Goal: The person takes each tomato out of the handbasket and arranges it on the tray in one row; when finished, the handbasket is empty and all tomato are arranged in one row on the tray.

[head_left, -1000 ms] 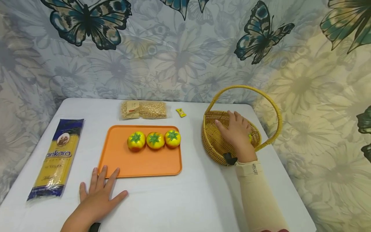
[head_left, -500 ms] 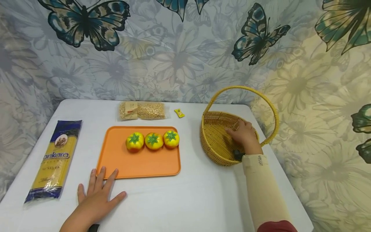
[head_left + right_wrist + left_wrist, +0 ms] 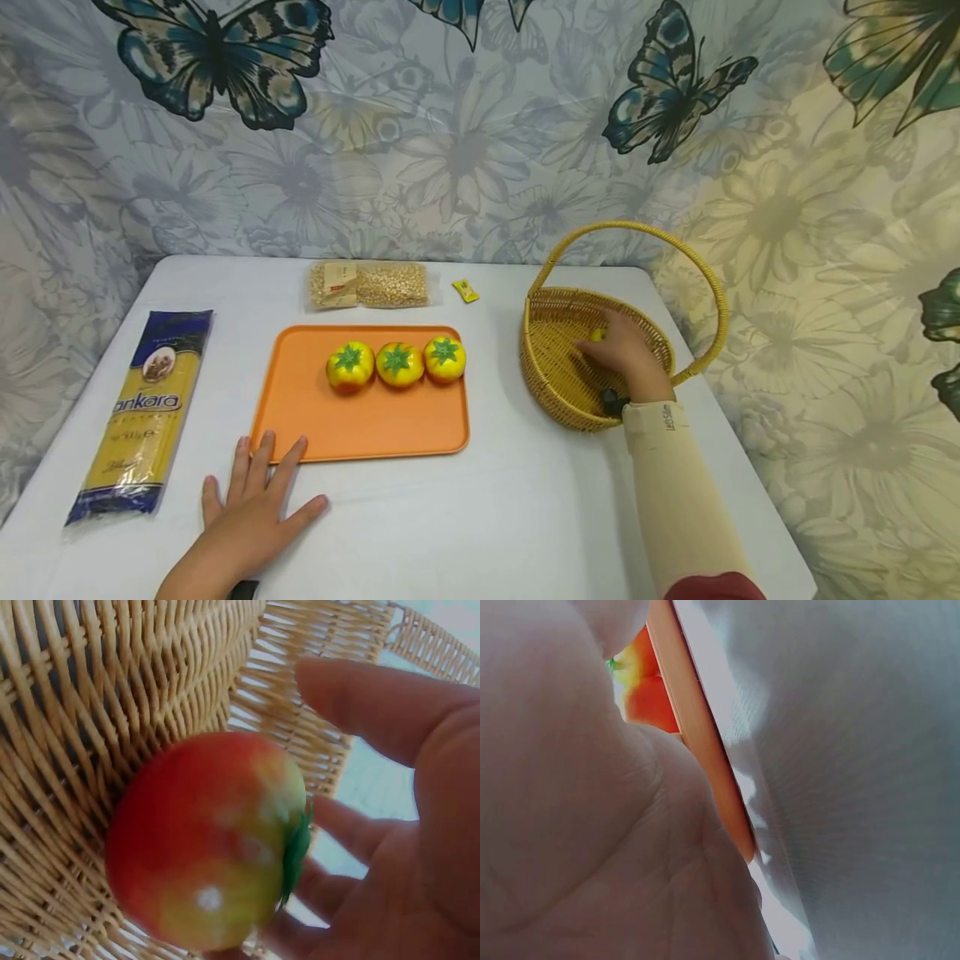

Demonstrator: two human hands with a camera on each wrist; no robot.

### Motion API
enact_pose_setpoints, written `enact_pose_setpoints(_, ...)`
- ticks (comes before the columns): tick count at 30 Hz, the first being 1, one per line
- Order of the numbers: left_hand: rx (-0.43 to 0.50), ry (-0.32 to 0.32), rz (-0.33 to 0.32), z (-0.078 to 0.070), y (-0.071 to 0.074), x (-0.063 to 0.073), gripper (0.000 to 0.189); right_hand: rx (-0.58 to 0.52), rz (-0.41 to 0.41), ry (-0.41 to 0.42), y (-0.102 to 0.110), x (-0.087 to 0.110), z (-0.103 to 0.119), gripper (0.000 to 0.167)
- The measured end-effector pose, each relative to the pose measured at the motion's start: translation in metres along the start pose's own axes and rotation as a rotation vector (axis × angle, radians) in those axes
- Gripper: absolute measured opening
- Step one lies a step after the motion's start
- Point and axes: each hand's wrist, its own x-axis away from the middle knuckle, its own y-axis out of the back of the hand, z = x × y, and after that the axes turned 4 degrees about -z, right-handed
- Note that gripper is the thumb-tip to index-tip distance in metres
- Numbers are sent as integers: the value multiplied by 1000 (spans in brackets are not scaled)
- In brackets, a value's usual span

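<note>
My right hand (image 3: pixel 624 348) reaches down into a yellow wicker basket (image 3: pixel 551 392) with a tall hoop handle. Inside it lies a red and yellow tomato (image 3: pixel 206 840) with a green leafy top. In the right wrist view the thumb stands apart from the tomato, while the other fingers lie beside and partly behind it. Only a sliver of this tomato shows in the head view. My left hand (image 3: pixel 251 521) lies spread on the table, fingertips at the near edge of an orange tray (image 3: pixel 360 429). On the tray, three similar tomatoes (image 3: pixel 400 365) sit in a row.
A blue and yellow pasta packet (image 3: pixel 142 412) lies left of the tray. Behind the tray are a clear bag of grains (image 3: pixel 390 285) and a small yellow wrapped sweet (image 3: pixel 466 291). The white table (image 3: pixel 465 533) meets a butterfly-patterned cloth backdrop at its far edge.
My right hand has gone lower into the basket, its fingers bending downward. The tomato's visible bit has shifted from the hand's right side to its left. My left hand stays put.
</note>
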Motion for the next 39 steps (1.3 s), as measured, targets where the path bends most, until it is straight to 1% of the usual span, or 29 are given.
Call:
enact_pose_setpoints(3, -3, -1, 1, -1, 1, 0, 108, -43, -7, 11, 3, 3, 3, 94)
enact_pose_setpoints(7, -7, 12, 12, -3, 3, 0, 108, -62, -4, 10, 8, 9, 4, 97)
enact_pose_setpoints(14, -3, 8, 6, -4, 4, 2, 108, -100, 99, 20, 13, 16, 4, 98)
enact_pose_setpoints(16, -2, 9, 7, -4, 4, 2, 108, -126, 109, 22, 12, 17, 4, 95)
enact_pose_setpoints(23, -10, 16, 19, -4, 4, 1, 108, -162, 88, 28, 3, 12, 3, 87)
enact_pose_setpoints(30, -3, 6, 14, -4, 3, 3, 107, -186, 102, 11, -6, 5, 3, 85)
enact_pose_setpoints(34, -4, 16, 21, -5, 4, 3, 107, -182, 104, 10, -5, 5, 5, 86)
enact_pose_setpoints(39, -4, 11, 12, -7, 6, 4, 106, -145, 73, 16, 4, 10, 11, 86)
